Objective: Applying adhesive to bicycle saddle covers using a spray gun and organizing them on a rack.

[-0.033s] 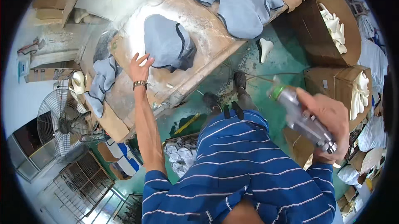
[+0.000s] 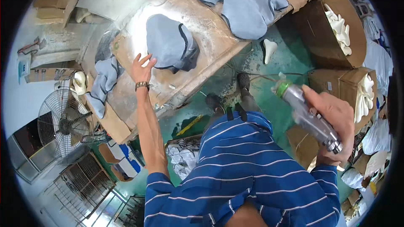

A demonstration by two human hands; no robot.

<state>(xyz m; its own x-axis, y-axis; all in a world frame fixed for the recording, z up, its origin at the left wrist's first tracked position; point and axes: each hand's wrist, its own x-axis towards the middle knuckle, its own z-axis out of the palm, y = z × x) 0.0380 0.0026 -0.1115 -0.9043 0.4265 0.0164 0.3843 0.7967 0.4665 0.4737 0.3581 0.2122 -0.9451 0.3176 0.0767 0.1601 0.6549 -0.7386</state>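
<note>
A grey fabric cover [image 2: 165,35] with black edging lies in a rounded heap on the cardboard-topped workbench [image 2: 206,65]. At its lower left edge is my left hand [image 2: 141,68], with fingers spread and the fingertips touching or just beside the fabric. My right hand [image 2: 335,115] is wrapped round a metal spray gun [image 2: 306,111] with a green ring near its front end. It holds the gun off to the right, over the floor and apart from the bench. A hose or cord [image 2: 269,76] passes behind the gun; where it joins cannot be seen.
More grey covers [image 2: 246,14] are piled at the bench's far end, with others [image 2: 104,82] at its left. Cardboard boxes [image 2: 309,27] of cream saddle-shaped pieces [image 2: 338,31] stand right. One such piece [image 2: 270,50] lies on the green floor. A large fan [image 2: 64,126] is at left.
The spray gun in my right hand has turned slightly and looks less blurred. My left hand and the grey cover have barely shifted in the picture.
</note>
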